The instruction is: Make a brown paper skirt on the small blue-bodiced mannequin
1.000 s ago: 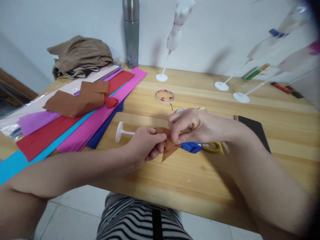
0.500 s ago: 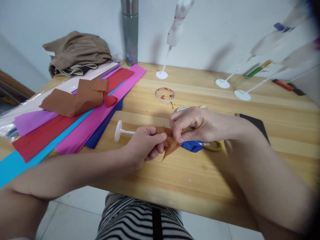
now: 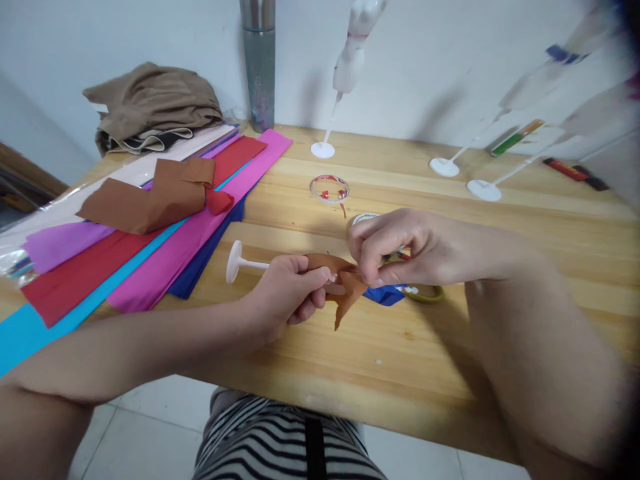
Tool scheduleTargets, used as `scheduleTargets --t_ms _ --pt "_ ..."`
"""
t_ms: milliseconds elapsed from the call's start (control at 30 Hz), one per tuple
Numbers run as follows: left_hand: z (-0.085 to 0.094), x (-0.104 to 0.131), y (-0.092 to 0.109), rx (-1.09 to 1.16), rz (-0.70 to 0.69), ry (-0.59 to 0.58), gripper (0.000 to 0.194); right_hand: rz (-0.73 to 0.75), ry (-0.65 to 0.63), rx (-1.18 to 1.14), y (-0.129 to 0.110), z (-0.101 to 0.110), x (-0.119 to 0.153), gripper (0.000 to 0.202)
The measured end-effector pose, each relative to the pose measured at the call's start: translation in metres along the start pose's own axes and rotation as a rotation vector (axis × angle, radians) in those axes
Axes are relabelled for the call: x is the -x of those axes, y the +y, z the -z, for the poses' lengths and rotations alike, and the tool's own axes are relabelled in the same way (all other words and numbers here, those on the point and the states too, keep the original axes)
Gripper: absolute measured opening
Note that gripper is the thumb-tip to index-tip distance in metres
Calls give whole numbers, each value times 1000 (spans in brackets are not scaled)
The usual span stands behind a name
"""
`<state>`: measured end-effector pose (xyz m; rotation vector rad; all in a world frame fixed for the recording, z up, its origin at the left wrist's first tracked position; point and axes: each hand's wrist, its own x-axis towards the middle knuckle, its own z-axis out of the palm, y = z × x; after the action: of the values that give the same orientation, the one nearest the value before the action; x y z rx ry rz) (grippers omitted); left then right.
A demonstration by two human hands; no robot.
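My left hand (image 3: 287, 293) is closed around a small mannequin tipped on its side. Its white stand (image 3: 245, 263) sticks out to the left, while its body is mostly hidden by my fingers and a brown piece (image 3: 347, 300) of thin fabric or paper. A pointed flap of this piece hangs down. My right hand (image 3: 400, 250) pinches the brown piece's right end between thumb and fingers. Just beyond, a crumpled blue piece (image 3: 386, 295) lies beside a yellow ring-shaped thing (image 3: 429, 294), partly covered.
White mannequins on round bases (image 3: 323, 150) stand along the wall. A clear round dish (image 3: 330, 189) holds red scraps. At left lie coloured strips (image 3: 165, 267), a larger brown piece (image 3: 150, 203) and folded brown cloth (image 3: 160, 100). A grey bottle (image 3: 259, 80) stands behind.
My right hand has drawn slightly to the right, pulling the brown piece's end with it. The hanging flap has swung right and lower. My left hand keeps its grip.
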<state>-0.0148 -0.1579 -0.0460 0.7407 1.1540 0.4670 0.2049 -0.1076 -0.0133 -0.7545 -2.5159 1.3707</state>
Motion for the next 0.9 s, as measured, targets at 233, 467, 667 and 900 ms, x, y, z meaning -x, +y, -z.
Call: scheduleTargets --t_ms 233,467,667,900 --pt "2 -2 -2 30 -14 -31 35 -7 75 -4 -5 -8 -2 12" --pt "1 -2 -1 52 -4 -18 33 18 212 24 -6 -15 -4 23" --pt "3 -2 -4 76 -22 -21 30 -94 172 84 -2 -7 -5 9" --pt "4 -4 -7 82 -54 -31 35 -100 130 146 6 -14 -12 13"
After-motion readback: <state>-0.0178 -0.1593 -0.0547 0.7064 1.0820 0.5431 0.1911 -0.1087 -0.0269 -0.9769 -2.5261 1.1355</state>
